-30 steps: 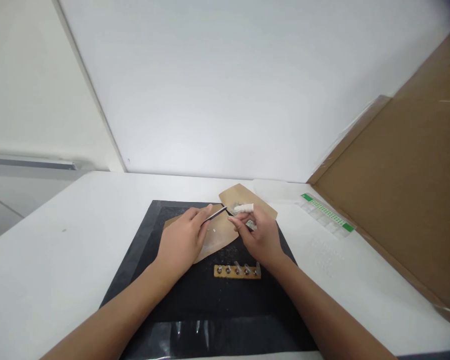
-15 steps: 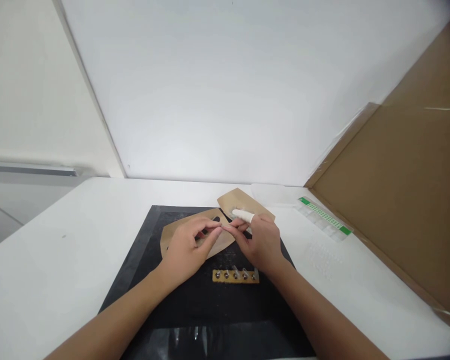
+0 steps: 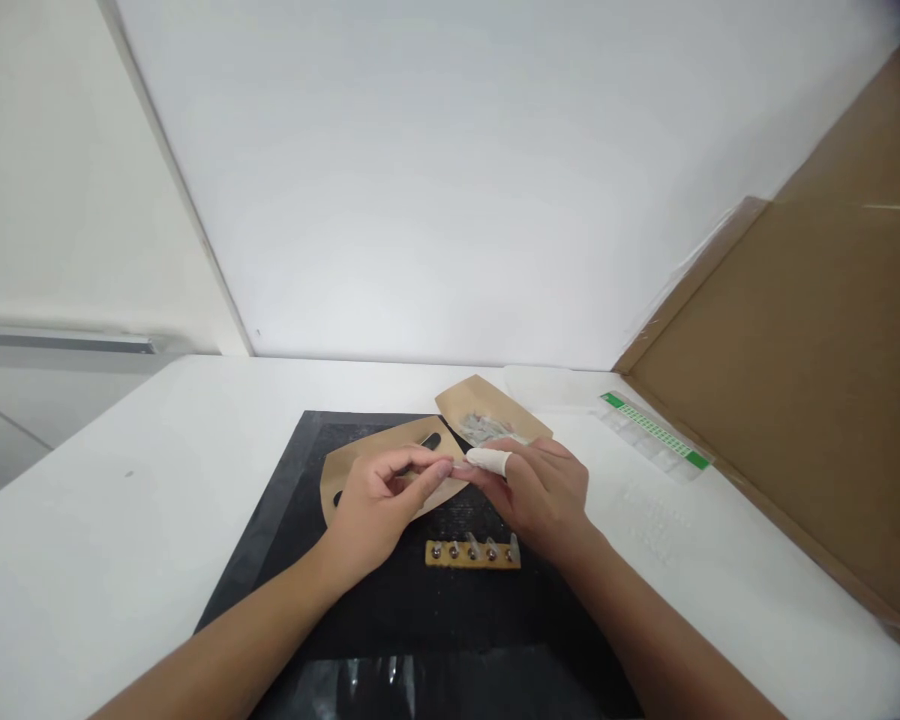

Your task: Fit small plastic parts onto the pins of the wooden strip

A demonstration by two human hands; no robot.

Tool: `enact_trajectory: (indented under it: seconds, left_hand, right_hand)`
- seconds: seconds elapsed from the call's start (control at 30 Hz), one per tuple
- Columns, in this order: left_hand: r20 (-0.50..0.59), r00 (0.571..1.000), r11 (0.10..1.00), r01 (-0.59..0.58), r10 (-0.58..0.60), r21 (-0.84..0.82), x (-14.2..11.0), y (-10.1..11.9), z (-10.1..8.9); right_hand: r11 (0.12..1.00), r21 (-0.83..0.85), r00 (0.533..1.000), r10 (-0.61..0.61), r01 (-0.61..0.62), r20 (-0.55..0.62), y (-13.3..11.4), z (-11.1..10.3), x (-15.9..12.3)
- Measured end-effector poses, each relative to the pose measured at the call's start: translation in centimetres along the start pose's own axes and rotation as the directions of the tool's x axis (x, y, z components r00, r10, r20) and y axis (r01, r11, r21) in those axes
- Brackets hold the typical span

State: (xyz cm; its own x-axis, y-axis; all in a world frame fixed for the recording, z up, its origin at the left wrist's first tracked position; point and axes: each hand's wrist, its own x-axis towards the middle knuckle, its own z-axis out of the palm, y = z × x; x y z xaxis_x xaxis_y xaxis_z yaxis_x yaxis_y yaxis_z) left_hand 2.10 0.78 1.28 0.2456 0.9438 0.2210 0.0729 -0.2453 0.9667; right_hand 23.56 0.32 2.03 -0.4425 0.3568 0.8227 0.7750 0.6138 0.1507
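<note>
Above the black mat, my left hand (image 3: pixel 381 500) and my right hand (image 3: pixel 544 490) meet fingertip to fingertip, both pinched. What lies between the fingertips is too small to make out. A white finger cot (image 3: pixel 489 460) covers one finger of my right hand. Just nearer to me lies a small yellow strip (image 3: pixel 474 562) with several round metal studs, and clear nail-tip-like pieces stand up from some of them. Behind my left hand a tan paper tray (image 3: pixel 345 470) holds a dark-ended tool (image 3: pixel 432 441), partly hidden. A second tan tray (image 3: pixel 474 392) holds a heap of clear pieces (image 3: pixel 487 428).
The black mat (image 3: pixel 420 620) covers the middle of the white table (image 3: pixel 120 520). At the right, a clear sheet with green printed bands (image 3: pixel 656 430) lies beside a tall cardboard panel (image 3: pixel 810 400). A white wall (image 3: pixel 435 200) stands behind.
My right hand has turned and shifted slightly right, its covered finger coming down toward my left fingertips. The heap of clear pieces in the rear tray now shows. My left hand has barely moved.
</note>
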Motion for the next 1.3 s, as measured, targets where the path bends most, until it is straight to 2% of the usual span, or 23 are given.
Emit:
enact_trajectory:
  seconds: [0.27, 0.37, 0.5, 0.57, 0.67, 0.77, 0.93, 1.2, 1.3]
  left_hand:
    - [0.053, 0.999, 0.990, 0.010, -0.003, -0.142, 0.0, 0.1, 0.0]
    - [0.088, 0.996, 0.990, 0.041, -0.029, -0.132, -0.2, 0.2, 0.0]
    - [0.146, 0.988, 0.995, 0.065, -0.053, -0.081, 0.0, 0.3, -0.2]
    - [0.177, 0.983, 0.995, 0.067, -0.053, -0.075, 0.1, 0.3, -0.4]
    - [0.196, 0.979, 0.993, 0.071, -0.050, -0.099, 0.2, 0.2, -0.5]
    - [0.196, 0.979, 0.982, 0.088, -0.055, -0.166, 0.0, -0.2, -0.4]
    - [0.195, 0.976, 0.968, 0.134, -0.093, -0.211, -0.1, -0.7, -0.3]
    - [0.220, 0.971, 0.956, 0.150, -0.095, -0.252, 0.0, -0.5, -0.3]
    - [0.222, 0.968, 0.963, 0.163, -0.114, -0.216, -0.1, -0.5, -0.2]
  right_hand:
    - [0.999, 0.034, 0.999, 0.008, -0.009, 0.034, -0.2, 0.3, -0.3]
    - [0.983, 0.136, 0.987, 0.111, -0.127, 0.114, -0.3, 0.3, -0.2]
    - [0.872, 0.260, 0.889, 0.329, -0.415, 0.317, -0.8, -0.5, 0.4]
    - [0.813, 0.323, 0.848, 0.344, -0.484, 0.404, -0.8, -1.0, 0.7]
    - [0.732, 0.432, 0.816, 0.294, -0.528, 0.498, -0.6, -1.3, 0.8]
    - [0.653, 0.532, 0.823, 0.270, -0.538, 0.500, -0.5, -1.3, 0.7]
    - [0.555, 0.624, 0.833, 0.311, -0.551, 0.458, -0.7, -1.4, 0.9]
    - [0.585, 0.626, 0.850, 0.258, -0.516, 0.460, -0.8, -1.7, 1.1]
    - [0.620, 0.591, 0.845, 0.253, -0.516, 0.472, -0.7, -1.7, 0.9]
